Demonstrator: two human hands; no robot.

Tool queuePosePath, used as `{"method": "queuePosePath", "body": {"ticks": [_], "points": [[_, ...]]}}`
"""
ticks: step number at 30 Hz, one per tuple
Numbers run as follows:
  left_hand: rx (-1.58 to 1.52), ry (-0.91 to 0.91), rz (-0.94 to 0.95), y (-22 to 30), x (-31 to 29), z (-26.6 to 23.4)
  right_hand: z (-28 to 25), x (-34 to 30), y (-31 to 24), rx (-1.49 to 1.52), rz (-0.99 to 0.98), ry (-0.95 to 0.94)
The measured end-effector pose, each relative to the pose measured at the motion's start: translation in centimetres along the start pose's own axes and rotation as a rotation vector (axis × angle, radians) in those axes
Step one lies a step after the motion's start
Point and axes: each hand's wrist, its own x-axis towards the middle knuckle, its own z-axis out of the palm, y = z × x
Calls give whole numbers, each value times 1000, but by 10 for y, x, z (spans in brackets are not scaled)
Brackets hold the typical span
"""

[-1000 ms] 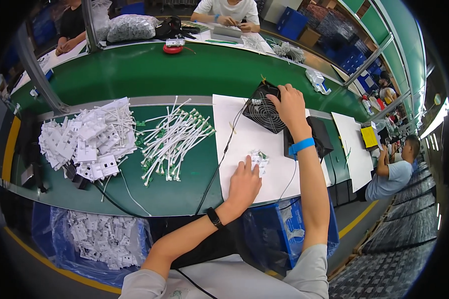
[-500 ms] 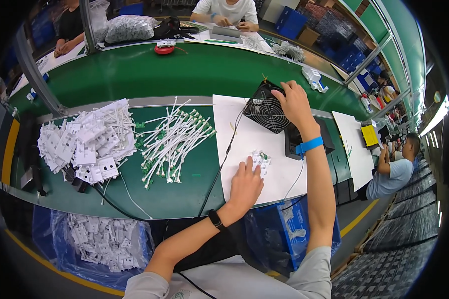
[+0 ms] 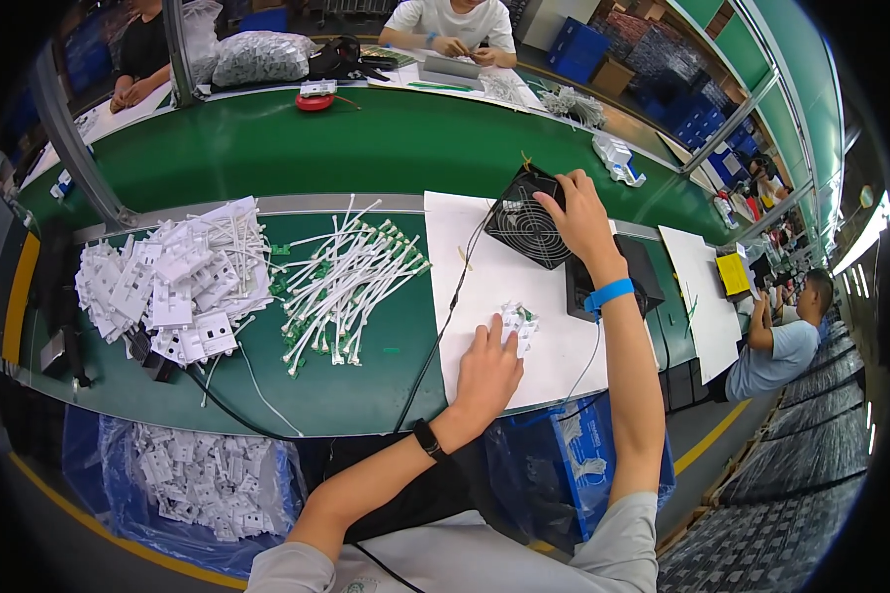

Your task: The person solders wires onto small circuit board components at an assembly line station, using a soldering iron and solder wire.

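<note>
Red-based device (image 3: 315,102) and white molded piece (image 3: 618,158) slide farther left along a green belt (image 3: 415,148), while both of a worker's arms hold nearly the same pose as a second ago. The left grip (image 3: 488,374), above a black wristband (image 3: 427,438), is loosely open, palm down, its fingers bent and slightly spread, the tips at the near left edge of a small cluster of white and green pieces (image 3: 520,324). That cluster lies on a white sheet (image 3: 564,361) spread over the green bench (image 3: 336,400). The right grip (image 3: 585,219), above a blue wristband (image 3: 609,294), is partly curled at the upper right edge of a black fan (image 3: 530,229), thumb toward the round grille and fingers along the rim; whether it is clamped or merely resting cannot be told. The fan stands tilted at the far side of the sheet, beyond the cluster, with a black box (image 3: 635,277) just to its right. Left of the sheet, a heap of white cables (image 3: 351,287) lies beside a taller pile of white plates (image 3: 183,282).
</note>
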Motion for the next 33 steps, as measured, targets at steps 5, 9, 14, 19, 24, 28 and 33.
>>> {"method": "queuePosePath", "body": {"ticks": [5,9,14,19,24,28,33], "points": [[-1,-3,3,1,0,2,-1,-1,3,-3,20,4],[-8,5,4,0,-1,2,2,-2,1,4,17,20],[-30,19,9,0,-2,2,2,-2,4,32,20,41],[-36,22,3,-1,-2,3,3,1,7,59,35,30],[-39,32,6,-2,-2,5,9,-1,11,32,50,65],[-40,53,14,-3,-3,7,14,-1,16,-14,57,91],[-33,48,7,-4,-3,8,17,0,12,-51,83,102]]}}
